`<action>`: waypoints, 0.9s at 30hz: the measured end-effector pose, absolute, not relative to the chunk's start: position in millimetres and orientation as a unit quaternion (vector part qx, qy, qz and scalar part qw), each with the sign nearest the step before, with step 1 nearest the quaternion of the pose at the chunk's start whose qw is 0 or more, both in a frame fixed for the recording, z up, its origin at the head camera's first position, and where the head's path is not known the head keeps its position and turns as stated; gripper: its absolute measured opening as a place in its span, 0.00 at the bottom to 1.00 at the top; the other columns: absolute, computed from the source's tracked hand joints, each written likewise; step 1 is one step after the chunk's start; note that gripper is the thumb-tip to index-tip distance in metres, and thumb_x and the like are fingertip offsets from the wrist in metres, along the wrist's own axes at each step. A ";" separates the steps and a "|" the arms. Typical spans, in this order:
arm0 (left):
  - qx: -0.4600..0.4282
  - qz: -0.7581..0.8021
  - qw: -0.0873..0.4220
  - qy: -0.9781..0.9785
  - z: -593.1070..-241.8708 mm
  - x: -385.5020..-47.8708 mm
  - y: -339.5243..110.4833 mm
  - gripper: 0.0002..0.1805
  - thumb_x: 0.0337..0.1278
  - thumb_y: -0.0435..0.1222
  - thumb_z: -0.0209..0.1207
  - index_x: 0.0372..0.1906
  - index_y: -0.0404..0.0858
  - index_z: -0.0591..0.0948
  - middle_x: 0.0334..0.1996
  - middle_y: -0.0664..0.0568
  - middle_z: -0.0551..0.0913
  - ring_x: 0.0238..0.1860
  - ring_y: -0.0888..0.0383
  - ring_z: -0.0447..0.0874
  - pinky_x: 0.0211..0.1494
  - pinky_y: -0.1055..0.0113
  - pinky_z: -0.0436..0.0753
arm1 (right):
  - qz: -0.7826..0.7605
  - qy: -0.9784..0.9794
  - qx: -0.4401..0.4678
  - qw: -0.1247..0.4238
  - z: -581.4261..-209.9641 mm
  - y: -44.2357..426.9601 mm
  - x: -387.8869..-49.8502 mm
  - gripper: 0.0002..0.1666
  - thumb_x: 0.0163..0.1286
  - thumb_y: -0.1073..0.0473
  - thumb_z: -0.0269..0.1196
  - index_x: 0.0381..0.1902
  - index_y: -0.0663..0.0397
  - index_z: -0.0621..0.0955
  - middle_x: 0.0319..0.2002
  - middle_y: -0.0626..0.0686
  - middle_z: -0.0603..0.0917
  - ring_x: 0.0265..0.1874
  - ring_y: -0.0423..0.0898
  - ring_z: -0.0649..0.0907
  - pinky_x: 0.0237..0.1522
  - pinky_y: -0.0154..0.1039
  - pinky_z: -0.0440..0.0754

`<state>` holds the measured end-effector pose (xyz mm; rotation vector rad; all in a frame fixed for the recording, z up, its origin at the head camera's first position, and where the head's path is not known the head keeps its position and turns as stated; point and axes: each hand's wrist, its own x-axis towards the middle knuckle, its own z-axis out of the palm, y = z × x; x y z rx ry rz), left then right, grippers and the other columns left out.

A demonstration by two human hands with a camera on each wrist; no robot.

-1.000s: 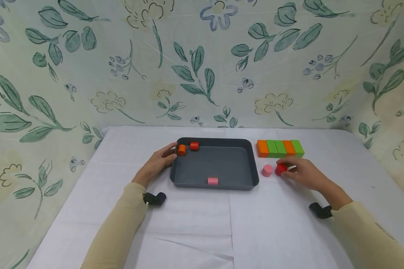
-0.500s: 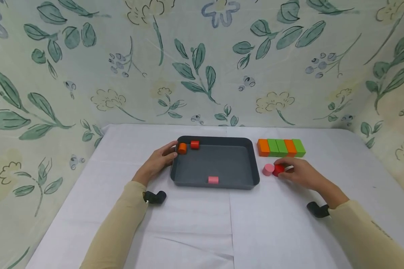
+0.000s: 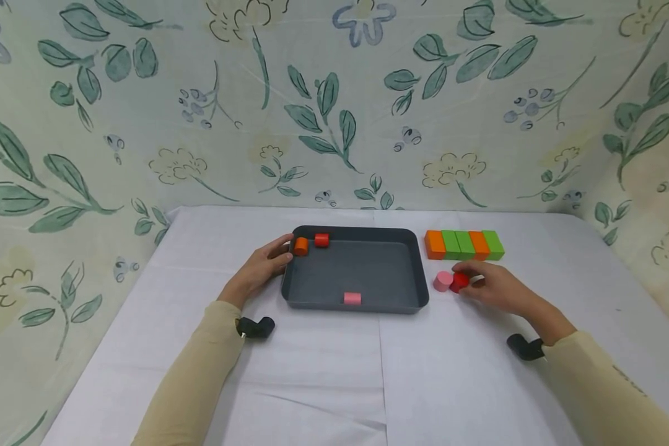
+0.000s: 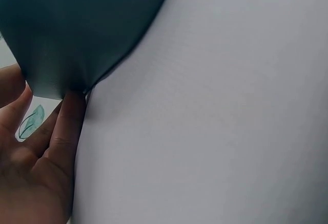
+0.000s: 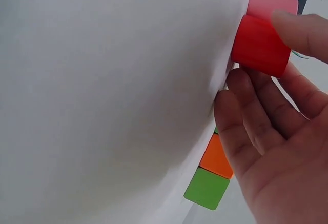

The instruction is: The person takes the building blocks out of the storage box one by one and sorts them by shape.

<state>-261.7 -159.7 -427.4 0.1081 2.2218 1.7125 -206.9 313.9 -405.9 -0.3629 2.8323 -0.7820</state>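
In the head view, the thumb and fingers of my right hand hold a red cylinder block upright on the table. A pink cylinder block stands against its left side; the right wrist view shows the red block next to the pink one. My left hand rests at the left end of a dark grey tray, its fairly straight fingers touching the outer wall. Inside the tray lie an orange cylinder, a red cylinder and another pink cylinder.
Beyond my right hand, a row of several orange and green blocks stands right of the tray. White cloth covers the table. A floral fabric backdrop rises behind it.
My right hand has slid the red cylinder slightly left, from a small gap to against the pink cylinder. My left hand and the tray have stayed in place.
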 end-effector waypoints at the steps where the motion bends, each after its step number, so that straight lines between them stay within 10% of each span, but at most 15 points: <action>1: 0.037 0.602 0.166 0.780 -427.5 -261.7 -159.5 0.34 0.71 0.39 0.54 0.78 0.53 0.58 0.79 0.41 0.56 0.77 0.43 0.60 0.78 0.48 0.65 | -0.263 0.952 -0.122 0.094 -405.4 314.1 -206.6 0.28 0.64 0.64 0.66 0.62 0.61 0.75 0.55 0.63 0.80 0.54 0.58 0.78 0.55 0.57 0.84; 15: 0.036 0.606 0.166 0.777 -426.6 -261.2 -159.9 0.34 0.72 0.38 0.53 0.78 0.53 0.58 0.79 0.41 0.54 0.77 0.43 0.59 0.78 0.48 0.65 | -0.232 0.954 -0.186 -0.045 -351.2 296.4 -201.9 0.22 0.65 0.68 0.64 0.57 0.63 0.78 0.52 0.64 0.83 0.51 0.60 0.82 0.53 0.62 0.83; 27: 0.029 0.615 0.166 0.770 -428.2 -261.4 -158.8 0.34 0.71 0.36 0.54 0.78 0.52 0.60 0.79 0.41 0.55 0.77 0.43 0.60 0.78 0.49 0.66 | -0.145 0.938 -0.306 0.072 -312.7 198.2 -216.6 0.20 0.67 0.63 0.65 0.57 0.53 0.81 0.54 0.52 0.85 0.54 0.51 0.83 0.57 0.50 0.85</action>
